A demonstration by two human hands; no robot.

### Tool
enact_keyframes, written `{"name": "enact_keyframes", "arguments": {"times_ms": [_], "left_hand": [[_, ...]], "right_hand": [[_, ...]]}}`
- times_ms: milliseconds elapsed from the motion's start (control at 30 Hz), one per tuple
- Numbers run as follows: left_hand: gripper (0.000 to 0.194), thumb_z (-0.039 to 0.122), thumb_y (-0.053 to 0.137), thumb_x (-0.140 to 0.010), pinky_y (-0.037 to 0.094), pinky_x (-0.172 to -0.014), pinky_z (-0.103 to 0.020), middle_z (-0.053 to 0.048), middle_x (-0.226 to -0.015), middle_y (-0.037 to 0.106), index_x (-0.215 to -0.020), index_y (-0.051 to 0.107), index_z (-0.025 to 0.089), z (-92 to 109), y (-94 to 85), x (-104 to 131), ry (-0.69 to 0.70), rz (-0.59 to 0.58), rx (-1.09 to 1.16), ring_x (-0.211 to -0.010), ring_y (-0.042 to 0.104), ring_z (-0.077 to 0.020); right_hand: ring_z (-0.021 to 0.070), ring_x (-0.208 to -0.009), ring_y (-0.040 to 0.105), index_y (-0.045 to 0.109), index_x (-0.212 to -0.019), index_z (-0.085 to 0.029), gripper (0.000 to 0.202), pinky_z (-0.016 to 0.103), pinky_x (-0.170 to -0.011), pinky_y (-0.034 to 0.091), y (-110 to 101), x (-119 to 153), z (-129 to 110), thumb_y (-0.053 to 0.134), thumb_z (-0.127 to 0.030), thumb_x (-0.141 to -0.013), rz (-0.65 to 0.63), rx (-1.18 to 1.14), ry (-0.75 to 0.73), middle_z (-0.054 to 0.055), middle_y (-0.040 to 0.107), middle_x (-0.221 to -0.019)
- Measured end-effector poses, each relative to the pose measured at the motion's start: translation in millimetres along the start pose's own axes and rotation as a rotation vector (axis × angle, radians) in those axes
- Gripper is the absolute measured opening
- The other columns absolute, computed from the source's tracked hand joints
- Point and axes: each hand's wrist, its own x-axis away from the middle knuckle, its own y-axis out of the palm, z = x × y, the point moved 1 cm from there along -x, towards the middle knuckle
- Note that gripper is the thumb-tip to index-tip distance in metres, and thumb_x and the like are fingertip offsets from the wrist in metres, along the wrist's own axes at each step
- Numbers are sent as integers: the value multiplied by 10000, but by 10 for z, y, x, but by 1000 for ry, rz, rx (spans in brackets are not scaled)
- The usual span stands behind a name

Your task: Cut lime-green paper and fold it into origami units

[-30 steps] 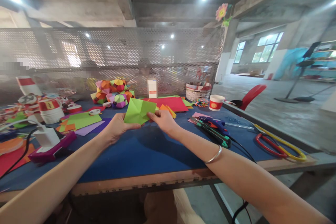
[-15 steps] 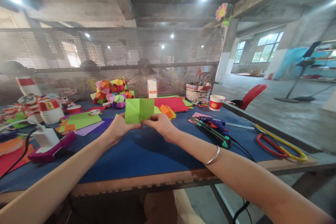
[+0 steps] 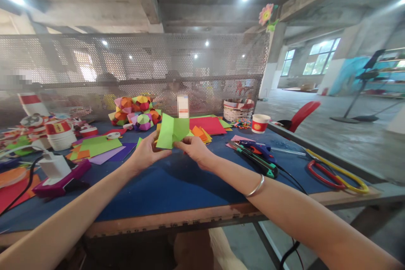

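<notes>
A creased green paper square [image 3: 167, 131] is held up above the blue table, partly folded along a vertical crease, its left half tilted. My right hand [image 3: 194, 149] pinches its lower right edge between thumb and fingers. At its left side, my left hand [image 3: 146, 152] has the thumb apart from the curled fingers, which are partly behind the paper. Beyond the paper lie a red sheet [image 3: 213, 125] and small orange and yellow sheets [image 3: 200, 134].
Multicoloured paper balls [image 3: 144, 119] and a woven basket [image 3: 238, 110] stand at the back. A paper cup [image 3: 260, 123], a green cutter [image 3: 257, 160] and scissors [image 3: 351, 181] are on the right. A purple power strip [image 3: 60, 180] is on the left.
The green paper has gone from nearly flat to folded at its middle crease, with the left half tilting inward. My left hand's fingers have loosened and spread from the thumb.
</notes>
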Motion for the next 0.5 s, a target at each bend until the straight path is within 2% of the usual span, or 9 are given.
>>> {"name": "enact_keyframes", "arguments": {"times_ms": [100, 200, 267, 367, 500], "left_hand": [[753, 233, 708, -730, 582, -761, -322, -137, -1304, 594, -1437, 448, 227, -23, -18, 9, 184, -7, -82, -1009, 676, -228], [728, 133, 587, -830, 568, -793, -334, -113, -1275, 563, -1507, 364, 282, -25, -79, 14, 349, 47, -312, -941, 643, -181], [620, 94, 521, -876, 554, -856, -362, -94, -1237, 578, -1461, 453, 287, -10, -125, 10, 447, 26, -464, -989, 625, -195], [437, 74, 496, -896, 535, -914, -372, -76, -1137, 611, -1257, 662, 256, 2, -176, -4, 525, -46, -595, -1062, 616, -220], [234, 156, 577, -915, 556, -821, -324, -77, -1039, 668, -1011, 777, 231, -52, -191, -26, 520, -86, -588, -964, 673, -213]], "right_hand": [[104, -594, 450, 622, -644, -164, 177, 241, -576, 359, -40, -26, -22, 693, -271, -766, 40, -45, 39, -30, 566, -621], [101, -584, 445, 607, -640, -169, 158, 237, -568, 363, -59, -34, -38, 676, -248, -758, 40, -63, 57, -31, 553, -616], [97, -572, 430, 601, -634, -168, 162, 237, -562, 357, -60, -37, -33, 673, -252, -752, 30, -38, 59, -37, 532, -599], [97, -584, 436, 623, -656, -161, 153, 239, -574, 354, -56, -45, -2, 662, -264, -762, 6, 41, 24, -36, 538, -607], [103, -602, 445, 615, -647, -161, 200, 246, -578, 345, -62, -57, 48, 659, -303, -781, -10, 124, -28, -37, 538, -620]]}}
